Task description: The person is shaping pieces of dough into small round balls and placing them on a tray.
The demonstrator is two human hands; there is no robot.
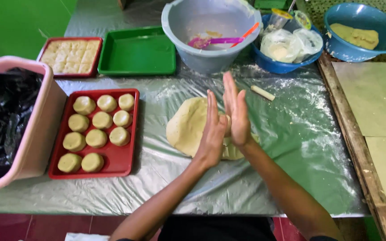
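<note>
1. Left hand [211,134] and right hand [237,114] are pressed palm to palm at frame centre, a dough piece [224,119] between them.
2. Below them, a dough slab [188,127] lies on the table [291,147].
3. A red tray [119,158] of dough rounds sits left.

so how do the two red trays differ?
The near red tray holds eleven round dough pieces, spaced apart in rows; the far red tray is packed edge to edge with a slab scored into squares. The near one looks larger and has bare space left; the far one is full. Both are red, rectangular and shallow.
</note>
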